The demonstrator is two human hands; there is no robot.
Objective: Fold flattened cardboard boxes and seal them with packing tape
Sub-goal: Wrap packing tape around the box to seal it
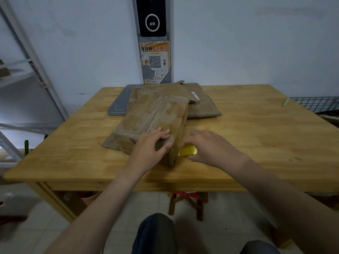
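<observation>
A worn, folded-up cardboard box [156,116] stands on the wooden table [247,129], its top flaps closed along a middle seam. My left hand [150,149] lies over the box's near right corner, fingers straight on the top and thumb on the near face. My right hand [207,147] grips a yellow roll of packing tape [188,150] held against the box's right side at that corner. Flattened cardboard boxes [200,105] lie stacked behind the box.
A grey flat device [118,105] lies at the table's back left, partly under the cardboard. A green pen [285,102] sits near the right edge. A metal shelf frame [27,70] stands left, a wire rack [317,103] right, a small stool [187,204] under the table.
</observation>
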